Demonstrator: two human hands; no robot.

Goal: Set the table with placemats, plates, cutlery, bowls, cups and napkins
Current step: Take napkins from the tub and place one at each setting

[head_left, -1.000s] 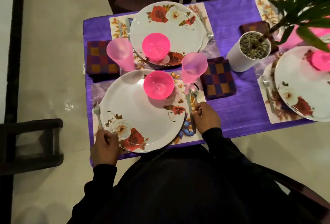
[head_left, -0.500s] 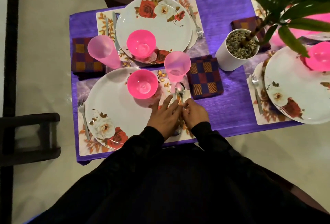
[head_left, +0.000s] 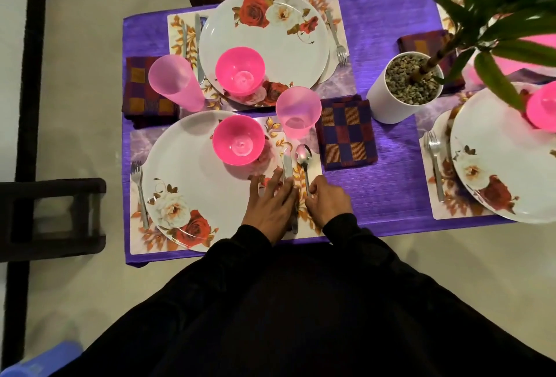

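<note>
The near setting has a floral placemat [head_left: 141,235] under a white rose plate [head_left: 192,178], with a pink bowl [head_left: 238,139] on the plate. A fork [head_left: 140,187] lies left of the plate. Right of it lie a knife [head_left: 288,166] and a spoon [head_left: 304,157], below a pink cup [head_left: 298,112]. A checked napkin [head_left: 346,134] sits further right. My left hand [head_left: 270,205] lies with straight fingers on the knife. My right hand [head_left: 328,200] has its fingers curled at the spoon's handle.
A second setting with plate [head_left: 264,39], bowl, cup [head_left: 174,81] and napkin lies across the purple cloth [head_left: 388,166]. A white plant pot [head_left: 403,87] stands mid-table, leaves overhanging a third setting [head_left: 505,160] at right. Dark chairs [head_left: 51,220] stand left and behind.
My left hand left the fork side and crossed to the knife beside my right hand. The knife and spoon now lie straighter, side by side.
</note>
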